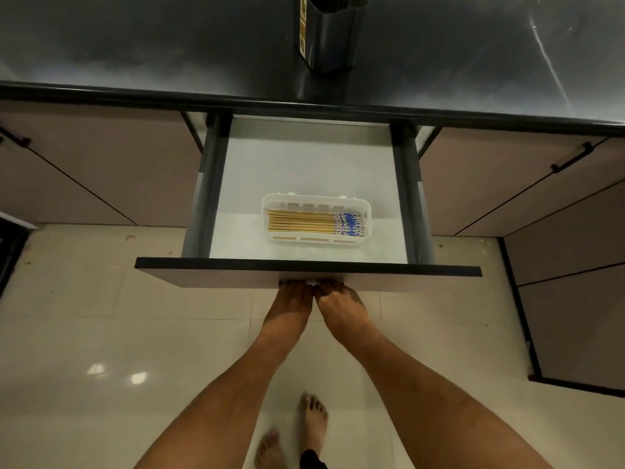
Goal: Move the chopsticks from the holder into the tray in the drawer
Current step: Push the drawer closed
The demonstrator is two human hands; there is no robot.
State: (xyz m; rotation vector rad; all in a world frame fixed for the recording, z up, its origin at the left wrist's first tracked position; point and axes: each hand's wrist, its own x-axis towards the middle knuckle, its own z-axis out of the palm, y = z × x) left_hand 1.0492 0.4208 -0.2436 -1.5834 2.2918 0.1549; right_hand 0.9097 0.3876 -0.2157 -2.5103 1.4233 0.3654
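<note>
The drawer point(304, 164) stands pulled out below the dark countertop point(135, 38). Near its front sits a white tray point(314, 244), and several wooden chopsticks point(304, 225) with blue-patterned ends lie side by side in it. A dark holder point(329, 32) stands upright on the countertop behind the drawer, its top cut off by the frame edge. My left hand point(292, 302) and my right hand point(340, 304) are side by side at the middle of the drawer front point(203, 273). Their fingers curl onto a small white handle point(313, 283), with the fingertips hidden under the panel.
Shut cabinet doors point(101, 164) flank the drawer on both sides. An angled cabinet point(568, 299) juts out at the right. The floor is pale tile point(101, 333), with my bare feet point(314, 424) below the hands.
</note>
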